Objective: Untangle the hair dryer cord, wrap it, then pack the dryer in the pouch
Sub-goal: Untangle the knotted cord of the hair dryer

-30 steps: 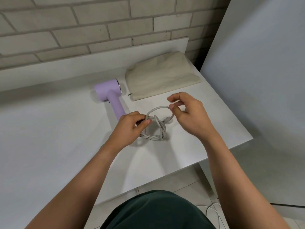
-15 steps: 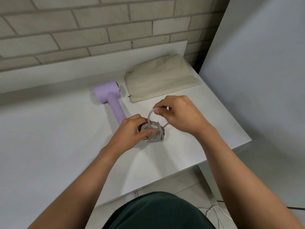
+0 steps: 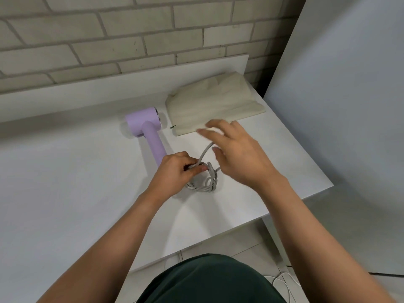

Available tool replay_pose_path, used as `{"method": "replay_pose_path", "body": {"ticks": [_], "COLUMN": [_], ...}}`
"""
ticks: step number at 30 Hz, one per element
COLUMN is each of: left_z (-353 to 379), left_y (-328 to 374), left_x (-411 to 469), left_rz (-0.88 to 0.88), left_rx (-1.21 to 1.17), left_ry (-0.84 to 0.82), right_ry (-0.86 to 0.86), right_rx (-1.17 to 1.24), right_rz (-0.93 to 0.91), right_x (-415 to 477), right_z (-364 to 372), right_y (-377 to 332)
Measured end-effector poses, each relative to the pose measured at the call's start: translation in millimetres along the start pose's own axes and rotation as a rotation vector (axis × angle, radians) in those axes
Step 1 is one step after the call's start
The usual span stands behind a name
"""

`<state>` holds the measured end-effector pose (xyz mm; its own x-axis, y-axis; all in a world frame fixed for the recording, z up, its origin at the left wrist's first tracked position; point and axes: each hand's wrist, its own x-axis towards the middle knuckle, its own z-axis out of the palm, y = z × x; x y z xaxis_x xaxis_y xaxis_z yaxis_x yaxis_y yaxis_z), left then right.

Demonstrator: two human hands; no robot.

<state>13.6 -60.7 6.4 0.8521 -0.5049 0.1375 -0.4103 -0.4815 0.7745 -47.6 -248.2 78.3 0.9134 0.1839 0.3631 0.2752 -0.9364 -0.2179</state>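
A lilac hair dryer (image 3: pixel 147 128) lies on the white table (image 3: pixel 65 182), head toward the wall, handle pointing at my hands. Its grey cord (image 3: pixel 207 181) is bunched in a tangled knot at the handle's end. My left hand (image 3: pixel 177 174) pinches the knot from the left. One grey strand (image 3: pixel 205 153) rises from the knot up toward my right hand (image 3: pixel 235 152), which is blurred, fingers spread, with the strand passing under its palm. The beige fabric pouch (image 3: pixel 214 103) lies flat behind, to the right of the dryer.
A brick wall (image 3: pixel 131 36) and a low white ledge run behind the table. A large white panel (image 3: pixel 338 106) stands close at the right. The table's right and front edges drop to a tiled floor with a thin white cable (image 3: pixel 282 281).
My right hand has lifted up and back toward the pouch, opening its fingers and drawing the loop out into a straighter strand. My left hand stays on the knot.
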Motion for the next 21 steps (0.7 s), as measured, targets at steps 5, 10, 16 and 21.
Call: {"method": "replay_pose_path", "body": {"ticks": [5,10,16,21], "left_z": [-3.3,-6.0,-8.8,-8.5], "left_y": [-0.5,-0.8,-4.6,-2.0], "left_x": [1.4,-1.2,-1.4,0.6], "left_rz": [0.004,0.036,0.063,0.025], "left_rx": [0.011,0.023,0.034,0.037], "left_ry": [0.011,-0.025,-0.004,-0.060], "right_ry": [-0.046,-0.073,-0.027,0.035], "right_rx": [-0.052,0.017,0.216,-0.072], "right_rz": [-0.137,0.009,0.210,0.076], "right_x": [-0.2,0.2,2.7,-1.9], "right_z": [15.9,11.3,7.2,8.4], "right_y": [-1.9,6.0,18.9,5.7]}}
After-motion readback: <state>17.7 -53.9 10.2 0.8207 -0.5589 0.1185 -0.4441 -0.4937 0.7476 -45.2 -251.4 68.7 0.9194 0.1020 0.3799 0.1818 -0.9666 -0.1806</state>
